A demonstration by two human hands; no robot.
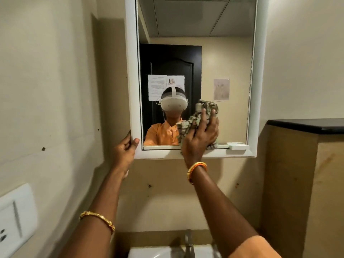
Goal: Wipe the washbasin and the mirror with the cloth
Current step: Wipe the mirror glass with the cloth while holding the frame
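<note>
A white-framed mirror [219,58] hangs on the wall ahead of me. My right hand [200,136] presses a crumpled checked cloth [202,112] against the lower part of the glass. My left hand [124,148] grips the frame's lower left corner, thumb on the front. Below, at the bottom edge of the view, only the back rim of the white washbasin [149,253] shows, with a metal tap [189,243] standing on it.
A white switch and socket plate [15,218] sits on the left wall. A wooden cabinet with a dark top [307,125] stands at the right, close beside the mirror. A small white soap tray [238,146] rests on the mirror's bottom ledge.
</note>
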